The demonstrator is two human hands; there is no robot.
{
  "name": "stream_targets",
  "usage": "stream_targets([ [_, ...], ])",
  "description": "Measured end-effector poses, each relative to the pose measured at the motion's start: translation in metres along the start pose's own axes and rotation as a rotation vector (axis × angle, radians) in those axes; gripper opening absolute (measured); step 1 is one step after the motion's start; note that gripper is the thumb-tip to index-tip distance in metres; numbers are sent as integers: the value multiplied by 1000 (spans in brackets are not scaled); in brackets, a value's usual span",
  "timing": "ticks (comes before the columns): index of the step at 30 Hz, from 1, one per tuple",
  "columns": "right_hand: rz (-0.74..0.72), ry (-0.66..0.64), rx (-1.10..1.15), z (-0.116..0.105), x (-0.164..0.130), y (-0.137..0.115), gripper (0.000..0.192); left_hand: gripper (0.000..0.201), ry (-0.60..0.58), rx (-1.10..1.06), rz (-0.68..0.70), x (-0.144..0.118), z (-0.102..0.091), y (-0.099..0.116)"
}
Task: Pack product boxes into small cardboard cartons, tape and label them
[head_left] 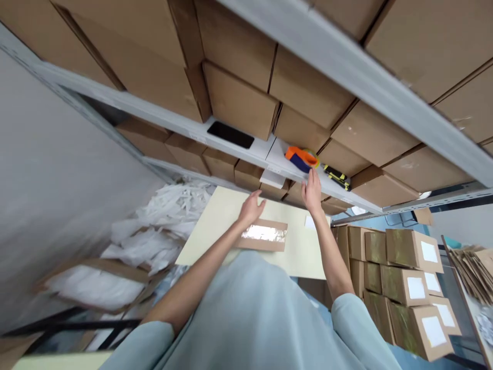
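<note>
My right hand [311,192] reaches up to the grey shelf edge [269,154], its fingertips right below an orange and blue tape dispenser [301,158] lying there. It holds nothing and the fingers are apart. My left hand [251,208] hovers open above the far end of a flat cardboard box [264,235] sealed with shiny clear tape. That box lies on a pale yellow table [215,221]. A small white label [310,222] lies on the table by my right wrist.
A black phone [230,134] and a yellow-black tool [337,176] lie on the shelf. Brown cartons [239,100] fill the shelves. Stacked labelled boxes [408,277] stand at right, flat cartons [475,272] beyond. White packing bags [165,216] pile at left.
</note>
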State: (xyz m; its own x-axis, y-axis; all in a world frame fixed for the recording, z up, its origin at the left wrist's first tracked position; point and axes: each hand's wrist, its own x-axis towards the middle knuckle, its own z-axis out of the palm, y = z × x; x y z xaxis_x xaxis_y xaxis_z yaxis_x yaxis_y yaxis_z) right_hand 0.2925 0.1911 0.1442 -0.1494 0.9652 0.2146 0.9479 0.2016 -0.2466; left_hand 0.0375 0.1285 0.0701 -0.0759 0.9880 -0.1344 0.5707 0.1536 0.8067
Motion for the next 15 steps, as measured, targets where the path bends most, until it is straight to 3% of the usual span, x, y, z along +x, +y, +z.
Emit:
stream_targets([
  [3, 176, -95, 200, 58, -107, 4, 84, 52, -58, 78, -355, -43, 3, -63],
  [5, 336, -230, 312, 90, -170, -4, 95, 47, -129, 131, -442, -71, 9, -83],
  [7, 479, -352, 404, 114, -211, -15, 102, 45, -172, 155, -447, -91, 18, -88],
  [9, 585, -400, 479, 133, -227, -24, 102, 55, -153, 147, -441, -102, 31, -85],
  [13, 686, -345, 561, 152, -225, -26, 90, 109, -39, 93, -443, -106, 56, -80],
  [15, 672, -321, 631, 156, -222, -21, 79, 113, -11, 71, -470, -104, 62, -85],
])
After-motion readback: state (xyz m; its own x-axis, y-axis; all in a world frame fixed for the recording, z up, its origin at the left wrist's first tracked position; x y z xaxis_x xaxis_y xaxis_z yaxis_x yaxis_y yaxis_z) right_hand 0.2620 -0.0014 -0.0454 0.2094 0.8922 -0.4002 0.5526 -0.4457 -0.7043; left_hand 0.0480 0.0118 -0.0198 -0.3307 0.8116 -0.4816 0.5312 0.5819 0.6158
